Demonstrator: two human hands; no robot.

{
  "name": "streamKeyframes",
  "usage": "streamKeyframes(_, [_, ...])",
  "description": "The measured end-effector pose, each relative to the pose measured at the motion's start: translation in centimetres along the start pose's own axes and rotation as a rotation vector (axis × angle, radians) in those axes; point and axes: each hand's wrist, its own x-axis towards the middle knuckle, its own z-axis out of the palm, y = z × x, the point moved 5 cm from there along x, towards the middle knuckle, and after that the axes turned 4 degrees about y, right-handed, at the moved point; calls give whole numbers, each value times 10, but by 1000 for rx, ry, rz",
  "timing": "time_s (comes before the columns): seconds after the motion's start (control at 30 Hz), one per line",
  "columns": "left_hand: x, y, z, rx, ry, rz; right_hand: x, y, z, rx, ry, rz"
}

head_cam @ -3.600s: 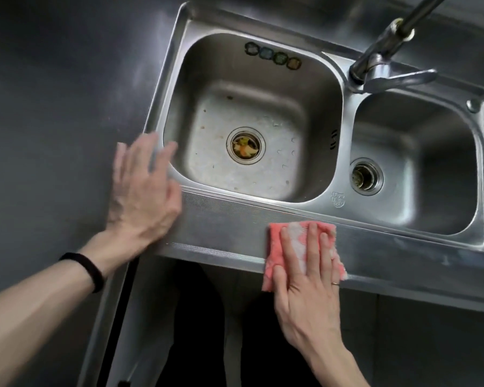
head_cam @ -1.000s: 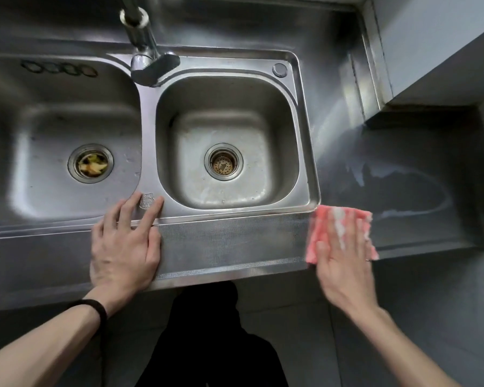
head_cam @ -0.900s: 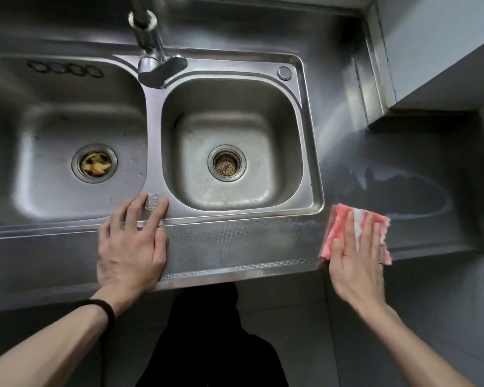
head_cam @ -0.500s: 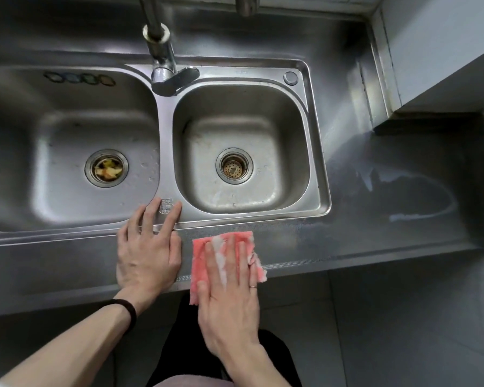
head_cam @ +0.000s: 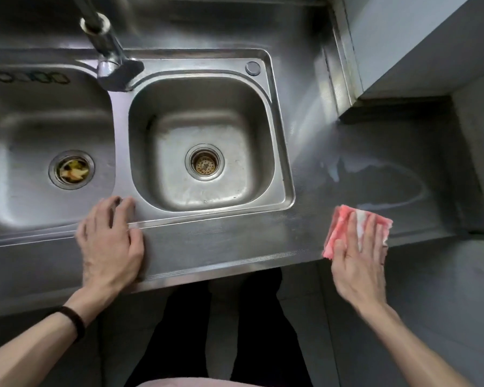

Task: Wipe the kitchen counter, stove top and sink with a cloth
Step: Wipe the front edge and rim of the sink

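- Right hand (head_cam: pixel 356 263) flat on pink cloth (head_cam: pixel 344 227), fingers slightly spread, at counter (head_cam: pixel 333 191) front edge right of sink (head_cam: pixel 282 152).
- Left hand (head_cam: pixel 109 244) palm down on sink's front rim, fingers loosely together.
- Food scraps in left drain (head_cam: pixel 72 169).

Honestly there's nothing readable here, no text, brand name or number that I can make out anywhere. The only things that look like markings are a row of four little round stickers (head_cam: pixel 30 77) on the back wall of the left basin of the sink (head_cam: pixel 282 152), and they're way too blurry to tell if anything's printed on them. Any logo stamped on the front rim is covered by the left hand (head_cam: pixel 111 243).
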Motion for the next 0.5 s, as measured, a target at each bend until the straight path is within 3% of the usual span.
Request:
streamKeyframes(0.23, [-15, 193, 49, -232, -78, 140, -1, -6, 7, 29, 24, -19])
streamKeyframes(0.33, [-21, 274, 80, -230, -88, 119, 4, 7, 5, 9, 3, -50])
streamKeyframes(0.5, [-26, 296, 102, 4, 1, -1, 15, 27, -1, -2, -27, -176])
